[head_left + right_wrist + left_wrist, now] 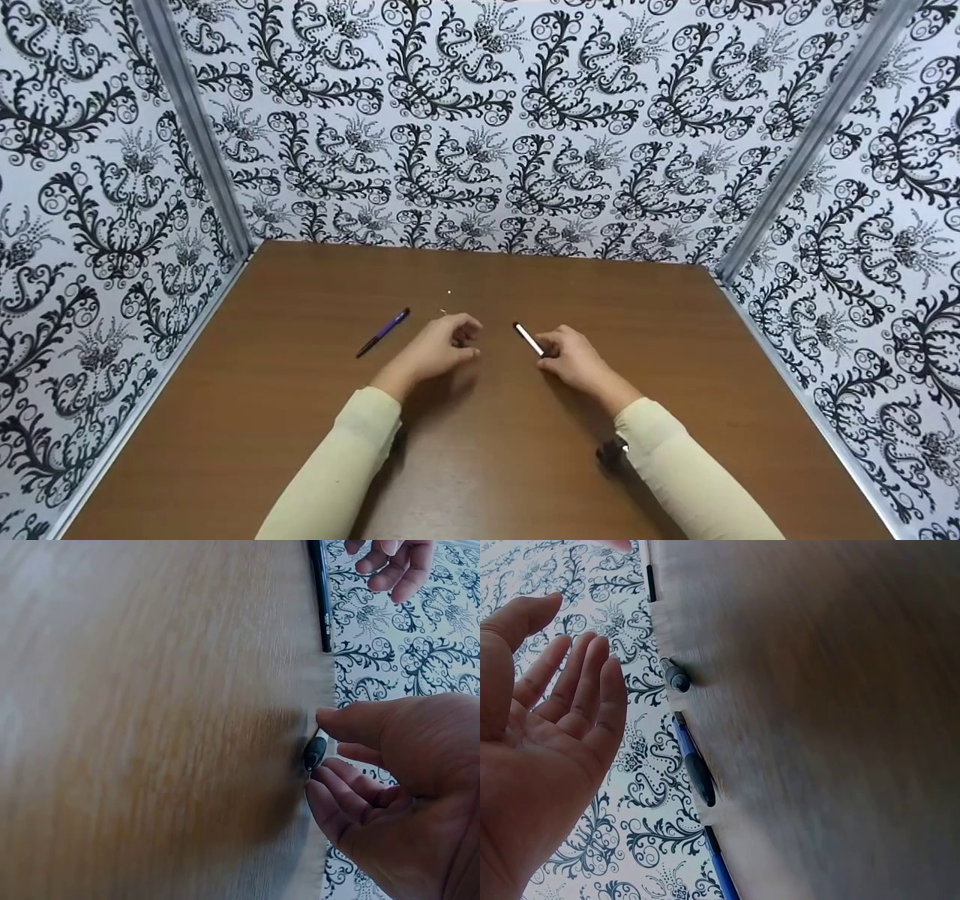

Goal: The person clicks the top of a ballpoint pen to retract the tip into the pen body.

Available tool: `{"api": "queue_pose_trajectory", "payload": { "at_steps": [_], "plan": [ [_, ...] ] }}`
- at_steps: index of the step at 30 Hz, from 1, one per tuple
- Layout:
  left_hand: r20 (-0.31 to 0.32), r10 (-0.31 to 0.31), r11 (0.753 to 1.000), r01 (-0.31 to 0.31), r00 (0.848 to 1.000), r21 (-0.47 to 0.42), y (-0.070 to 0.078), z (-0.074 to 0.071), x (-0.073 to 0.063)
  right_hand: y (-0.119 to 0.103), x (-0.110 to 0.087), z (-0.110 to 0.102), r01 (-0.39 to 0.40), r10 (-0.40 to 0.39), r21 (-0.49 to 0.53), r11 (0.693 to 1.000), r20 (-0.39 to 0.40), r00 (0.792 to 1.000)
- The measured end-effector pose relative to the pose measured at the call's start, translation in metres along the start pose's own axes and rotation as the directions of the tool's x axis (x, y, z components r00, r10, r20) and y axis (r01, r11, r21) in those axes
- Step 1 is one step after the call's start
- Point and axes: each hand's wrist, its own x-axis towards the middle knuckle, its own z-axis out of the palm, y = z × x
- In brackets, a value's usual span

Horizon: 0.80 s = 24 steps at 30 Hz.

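In the head view, a white pen with black ends [529, 340] lies slanted at the fingertips of my right hand [576, 361]. My right hand [409, 787] pinches it between thumb and fingers in the right wrist view, where its dark end [315, 753] points towards the camera. Left of it, my left hand [439, 346] hovers over the table with loosely bent fingers, holding nothing. A blue pen with dark ends [382, 332] lies beyond the left wrist. The left wrist view shows a blue pen with a black grip [697, 772] and another dark pen end [676, 676] near my left hand [551, 720].
The brown wooden table [480, 465] is enclosed by patterned black-and-white walls [480, 135] with grey corner posts [199, 127]. A tiny white speck [449, 292] shows beyond the left hand. A small dark device [611, 454] sits under the right wrist.
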Motion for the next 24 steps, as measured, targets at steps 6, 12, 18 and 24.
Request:
{"api": "queue_pose_trajectory", "payload": {
  "at_steps": [6,12,18,24],
  "plan": [
    [0.006,-0.004,1.0,0.004,1.0,0.011,-0.0022,-0.0002,0.0001,0.0031,0.0022,0.0012,0.0,0.0,-0.026,1.0,0.005,1.0],
    [0.007,-0.002,1.0,0.002,1.0,0.027,-0.0022,-0.0001,0.0,0.0016,0.0041,0.0019,-0.003,0.004,-0.035,0.999,0.016,1.0],
    [0.007,-0.002,1.0,0.002,1.0,0.024,-0.0026,-0.0005,-0.0006,-0.0001,0.0054,0.0019,0.053,-0.052,-0.074,0.996,0.017,0.998],
    [-0.001,0.018,1.0,-0.018,1.0,0.021,-0.0035,-0.0006,-0.0013,-0.0018,0.0071,0.0039,0.02,-0.02,-0.079,0.997,0.01,1.0]
  ]
}}
